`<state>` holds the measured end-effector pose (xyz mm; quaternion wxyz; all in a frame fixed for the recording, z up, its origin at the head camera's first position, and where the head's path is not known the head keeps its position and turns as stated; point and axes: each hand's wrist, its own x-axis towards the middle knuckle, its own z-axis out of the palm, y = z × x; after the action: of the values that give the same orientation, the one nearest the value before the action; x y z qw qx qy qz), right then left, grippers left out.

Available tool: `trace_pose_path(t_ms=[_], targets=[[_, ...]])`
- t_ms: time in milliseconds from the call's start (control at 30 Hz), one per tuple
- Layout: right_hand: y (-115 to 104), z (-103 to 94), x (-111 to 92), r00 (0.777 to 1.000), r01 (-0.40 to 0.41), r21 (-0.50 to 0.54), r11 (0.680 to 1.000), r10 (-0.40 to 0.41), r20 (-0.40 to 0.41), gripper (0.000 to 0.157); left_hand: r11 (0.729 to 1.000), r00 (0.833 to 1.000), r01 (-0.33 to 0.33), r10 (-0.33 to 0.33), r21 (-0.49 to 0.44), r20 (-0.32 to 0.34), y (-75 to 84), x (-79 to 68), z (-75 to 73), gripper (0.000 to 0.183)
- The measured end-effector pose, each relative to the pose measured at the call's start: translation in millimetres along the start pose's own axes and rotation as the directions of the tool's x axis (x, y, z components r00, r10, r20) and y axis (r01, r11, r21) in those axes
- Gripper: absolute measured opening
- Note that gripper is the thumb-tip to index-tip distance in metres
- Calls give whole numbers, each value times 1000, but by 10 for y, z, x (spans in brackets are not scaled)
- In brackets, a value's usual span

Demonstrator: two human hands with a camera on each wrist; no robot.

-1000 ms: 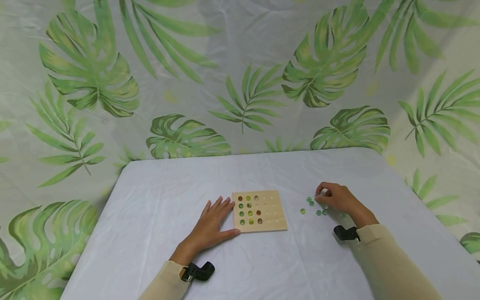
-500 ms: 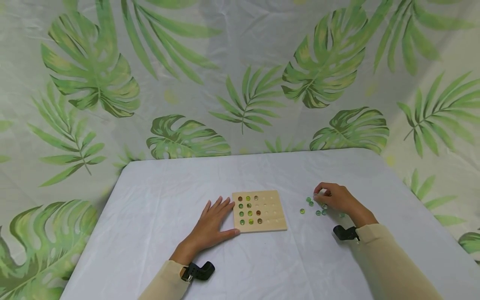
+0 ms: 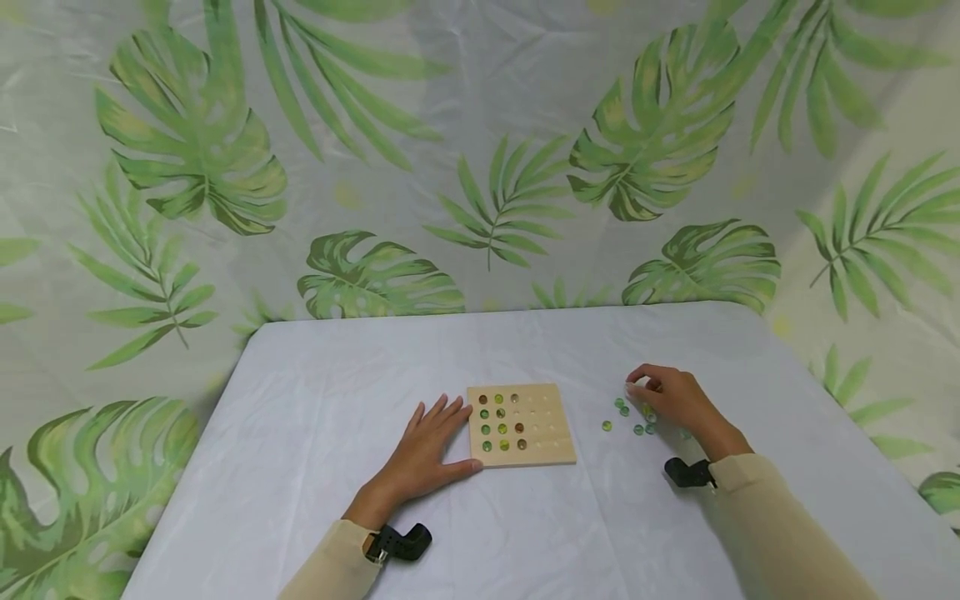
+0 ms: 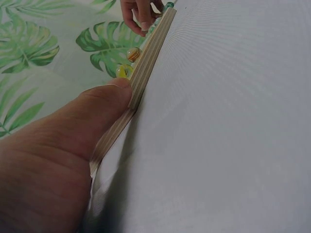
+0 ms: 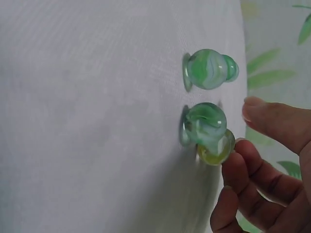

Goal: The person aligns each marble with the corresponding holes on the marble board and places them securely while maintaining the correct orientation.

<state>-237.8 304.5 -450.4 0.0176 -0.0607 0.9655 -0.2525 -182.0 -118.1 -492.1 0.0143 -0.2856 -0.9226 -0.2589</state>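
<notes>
A pale wooden board (image 3: 557, 442) with rows of small hollows lies mid-table; glass marbles fill several hollows on its left side. My left hand (image 3: 427, 452) rests at the board's left edge with fingers spread. In the left wrist view its thumb (image 4: 109, 104) touches the edge beside a yellow marble (image 4: 124, 71). My right hand (image 3: 675, 400) hovers over loose marbles right of the board, thumb and index tips close together. Whether a marble is between them I cannot tell. In the right wrist view green marbles (image 5: 206, 124) and a yellowish marble (image 5: 216, 151) lie close to its curled fingers.
A lone yellow-green marble (image 3: 607, 426) lies between the board and the other loose ones. White cloth covers the table (image 3: 337, 358), whose far edge meets a leaf-print curtain (image 3: 495, 200). Each wrist wears a black camera mount (image 3: 405, 543).
The right hand keeps nearly the same place and pose, shifting very slightly left. The left hand stays on the board's edge. The head view has tilted a little.
</notes>
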Motion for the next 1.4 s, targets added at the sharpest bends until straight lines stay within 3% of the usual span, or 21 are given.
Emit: trace_pose_path(t_ms=[233, 667, 1167, 1400], targets=[[-59, 51, 70, 1000, 22, 3, 1000, -22, -20, 23, 1000, 1000, 4, -4, 3, -7, 12, -1, -2, 87], [-286, 173, 209, 986, 161, 14, 987, -161, -44, 16, 1000, 1000, 2, -2, 16, 0, 6, 8, -15, 86], [-615, 274, 344, 971, 233, 39, 972, -235, 48, 18, 1000, 1000, 5, -5, 6, -2, -10, 11, 19, 86], [-757, 354, 406, 959, 273, -1, 962, -272, 84, 16, 1000, 1000, 4, -4, 1, -7, -10, 12, 19, 85]])
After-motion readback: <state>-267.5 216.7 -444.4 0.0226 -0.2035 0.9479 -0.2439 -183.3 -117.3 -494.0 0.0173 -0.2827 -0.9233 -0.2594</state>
